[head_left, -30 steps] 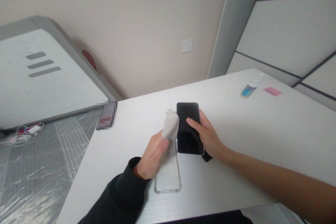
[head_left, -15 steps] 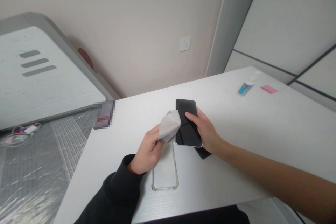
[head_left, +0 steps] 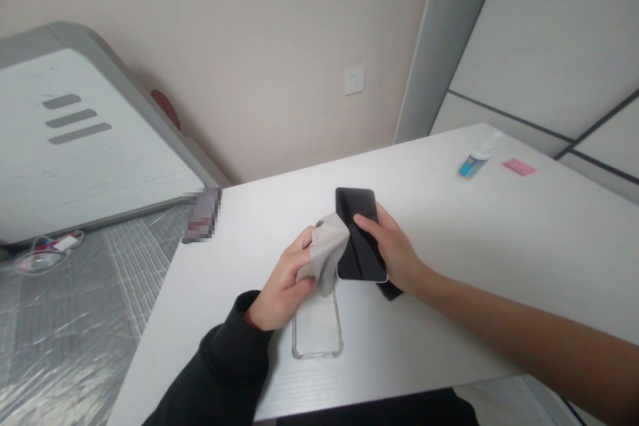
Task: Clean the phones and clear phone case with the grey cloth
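Observation:
My right hand (head_left: 394, 253) grips a black phone (head_left: 358, 239) by its right edge, screen up and tilted just above the white table (head_left: 479, 259). My left hand (head_left: 283, 279), in a dark sleeve, pinches a grey cloth (head_left: 325, 249) that touches the phone's left edge. A clear phone case (head_left: 317, 329) lies flat on the table below the cloth, partly under my left hand. A dark object (head_left: 389, 291) pokes out from under my right hand.
A small spray bottle (head_left: 474, 163) and a pink pad (head_left: 519, 166) lie at the table's far right. A blurred dark item (head_left: 201, 216) sits at the table's far left corner. A large grey-white appliance (head_left: 74, 140) stands left; the floor there is plastic-covered.
My left hand has drawn the cloth down from the phone's upper left corner to its left edge. The phone has tilted and shifted slightly in my right hand.

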`<move>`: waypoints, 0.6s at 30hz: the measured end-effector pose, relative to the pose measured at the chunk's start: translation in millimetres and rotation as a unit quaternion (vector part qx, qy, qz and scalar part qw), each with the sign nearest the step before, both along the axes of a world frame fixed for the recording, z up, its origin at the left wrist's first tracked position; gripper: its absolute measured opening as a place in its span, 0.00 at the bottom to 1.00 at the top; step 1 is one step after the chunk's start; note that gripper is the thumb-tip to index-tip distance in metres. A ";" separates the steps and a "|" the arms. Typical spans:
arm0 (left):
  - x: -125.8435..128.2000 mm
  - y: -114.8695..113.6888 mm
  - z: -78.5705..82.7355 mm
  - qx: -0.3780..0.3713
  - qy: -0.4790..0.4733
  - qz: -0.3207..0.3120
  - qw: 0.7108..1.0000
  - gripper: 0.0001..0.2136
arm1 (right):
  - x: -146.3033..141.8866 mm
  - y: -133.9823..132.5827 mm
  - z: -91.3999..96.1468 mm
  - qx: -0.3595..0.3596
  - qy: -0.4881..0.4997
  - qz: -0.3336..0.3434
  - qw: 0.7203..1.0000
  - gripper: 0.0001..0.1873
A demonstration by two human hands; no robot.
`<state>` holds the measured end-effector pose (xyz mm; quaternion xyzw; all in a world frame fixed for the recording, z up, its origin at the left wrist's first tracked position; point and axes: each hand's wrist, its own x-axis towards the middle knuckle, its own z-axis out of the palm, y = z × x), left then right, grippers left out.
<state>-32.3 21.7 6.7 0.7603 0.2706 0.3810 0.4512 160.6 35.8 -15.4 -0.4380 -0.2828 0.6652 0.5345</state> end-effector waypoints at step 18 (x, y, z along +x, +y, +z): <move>16.8 1.5 -8.3 -0.198 -0.040 0.195 0.960 0.14 | 2.1 -8.8 -14.9 0.204 -0.185 0.033 0.961 0.21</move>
